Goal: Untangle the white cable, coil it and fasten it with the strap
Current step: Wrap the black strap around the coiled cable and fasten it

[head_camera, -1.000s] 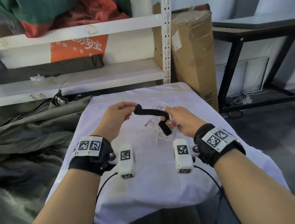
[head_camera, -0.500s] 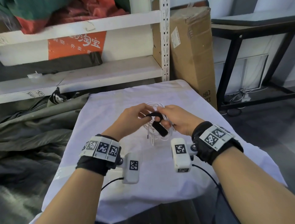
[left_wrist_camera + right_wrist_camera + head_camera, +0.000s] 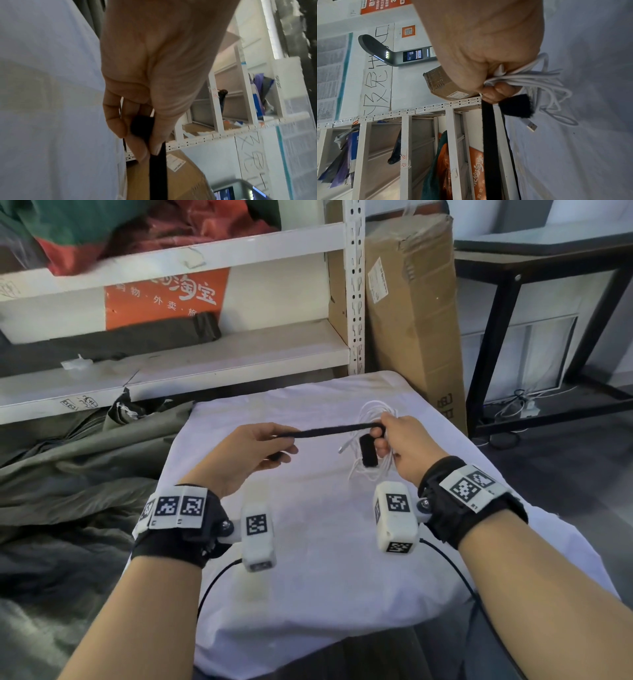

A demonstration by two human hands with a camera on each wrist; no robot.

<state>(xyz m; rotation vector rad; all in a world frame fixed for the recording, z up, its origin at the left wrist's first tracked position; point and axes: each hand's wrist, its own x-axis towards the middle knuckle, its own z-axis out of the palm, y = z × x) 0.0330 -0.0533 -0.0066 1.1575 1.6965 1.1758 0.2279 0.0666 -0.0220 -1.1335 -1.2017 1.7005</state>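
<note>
- Head view: the left hand (image 3: 253,450) pinches one end of the black strap (image 3: 329,431), pulled out taut toward 9 o'clock. The right hand (image 3: 407,440) has its grip closed round the coiled white cable (image 3: 371,412), held just above the white-covered desk (image 3: 308,542). The strap's short end hangs at 6 o'clock below the right fingers.
- Left wrist view: thumb and fingers (image 3: 137,140) clamp the strap's (image 3: 157,169) end; its length runs off toward 6 o'clock.
- Right wrist view: the cable's loops (image 3: 530,78) bunch in the fist, fanning out toward 3 o'clock, with a plug (image 3: 530,125) dangling free. The strap (image 3: 491,148) passes under the fingers (image 3: 498,90) and away toward 6 o'clock.
- Step in hand, as I judge it: the coiling looks done and the fastening is under way. Next, the long end needs winding round the bundle and pressing onto the short tab, while the right grip keeps the loops gathered.
</note>
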